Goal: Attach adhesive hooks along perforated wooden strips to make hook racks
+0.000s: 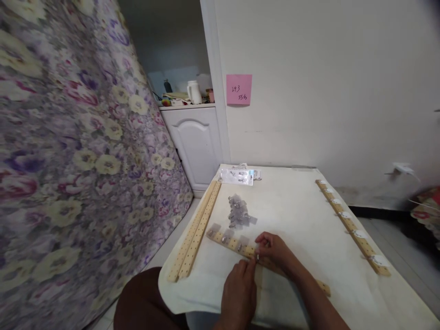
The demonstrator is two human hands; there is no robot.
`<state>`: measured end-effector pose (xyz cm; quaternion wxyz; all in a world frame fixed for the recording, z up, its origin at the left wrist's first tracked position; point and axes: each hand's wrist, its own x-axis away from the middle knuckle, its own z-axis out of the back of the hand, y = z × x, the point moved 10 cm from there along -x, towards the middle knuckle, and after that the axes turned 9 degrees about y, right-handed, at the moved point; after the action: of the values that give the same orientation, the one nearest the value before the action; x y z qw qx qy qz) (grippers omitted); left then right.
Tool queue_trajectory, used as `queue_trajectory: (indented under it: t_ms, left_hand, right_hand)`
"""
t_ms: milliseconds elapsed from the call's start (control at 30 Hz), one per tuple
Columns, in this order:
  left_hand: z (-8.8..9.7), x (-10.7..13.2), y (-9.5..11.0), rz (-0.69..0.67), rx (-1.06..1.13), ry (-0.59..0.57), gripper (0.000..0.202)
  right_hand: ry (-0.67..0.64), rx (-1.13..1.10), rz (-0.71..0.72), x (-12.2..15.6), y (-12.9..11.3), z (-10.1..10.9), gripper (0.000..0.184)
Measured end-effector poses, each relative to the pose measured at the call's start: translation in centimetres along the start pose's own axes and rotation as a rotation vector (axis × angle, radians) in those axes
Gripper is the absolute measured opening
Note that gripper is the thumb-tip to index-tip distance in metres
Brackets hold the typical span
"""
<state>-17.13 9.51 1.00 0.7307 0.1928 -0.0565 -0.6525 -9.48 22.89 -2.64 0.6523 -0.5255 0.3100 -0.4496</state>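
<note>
A narrow wooden strip with rows of holes [231, 242] lies slantwise across the near part of the table. Several clear plastic pieces with small metal hooks [225, 238] sit along its left half. My left hand [239, 288] is closed, its fingertips pressed against the strip's near edge. Just above, my right hand [274, 250] pinches a small metal hook [257, 257] at the strip, partly hidden by the fingers. Beyond the strip is a loose pile of similar clear hooks [239, 211].
Two more perforated wooden strips [195, 229] lie along the table's left edge. At the right edge, another strip [349, 224] bears several white-backed hooks. Packaged items [237, 176] lie at the back. A floral curtain [85, 160] hangs left; a wall [309, 91] stands behind.
</note>
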Motion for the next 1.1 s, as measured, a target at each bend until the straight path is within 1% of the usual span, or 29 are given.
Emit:
queue_trajectory:
  t_ms: [133, 267, 400, 467, 567, 667, 733, 833, 967, 1033, 1100]
  left_hand:
    - [0.1, 0.1, -0.1, 0.009, 0.02, 0.023, 0.058]
    - [0.4, 0.3, -0.2, 0.014, 0.034, 0.041, 0.06]
    - [0.5, 0.3, -0.2, 0.012, 0.037, 0.038, 0.058]
    - [0.4, 0.3, -0.4, 0.02, 0.037, 0.037, 0.056]
    - [0.2, 0.3, -0.6, 0.023, 0.034, 0.05, 0.054]
    - [-0.2, 0.3, -0.7, 0.011, 0.027, 0.044, 0.054]
    - [-0.4, 0.3, -0.8, 0.009, 0.023, 0.028, 0.056]
    - [-0.5, 0.3, -1.0, 0.012, 0.018, 0.026, 0.057]
    - [-1.0, 0.2, -1.4, 0.045, 0.01, 0.002, 0.06]
    - [-1.3, 0.2, -1.6, 0.063, 0.006, -0.015, 0.061]
    - [-1.4, 0.2, -1.4, 0.054, 0.015, -0.033, 0.061]
  right_hand:
    - [-0.005, 0.016, 0.051, 0.3, -0.6, 0.2, 0.028]
    - [-0.001, 0.011, 0.062, 0.6, -1.1, 0.4, 0.03]
    - [0.045, 0.014, 0.055, 0.9, -1.2, 1.3, 0.03]
    - [0.069, 0.04, 0.054, 0.6, -1.2, 2.0, 0.028]
    - [0.121, 0.129, 0.103, -0.9, -1.6, 3.1, 0.021]
    - [0.189, 0.264, 0.129, -3.3, -2.0, 3.8, 0.019]
    - [0.235, 0.341, 0.126, -5.0, -2.2, 3.8, 0.019]
    - [0.277, 0.426, 0.107, -6.7, -2.5, 3.0, 0.023]
    - [0.318, 0.556, 0.064, -7.6, -2.6, 2.0, 0.022]
    - [0.34, 0.542, 0.062, -7.7, -2.7, 2.0, 0.02]
    - [0.349, 0.472, 0.058, -7.8, -2.5, 2.2, 0.016]
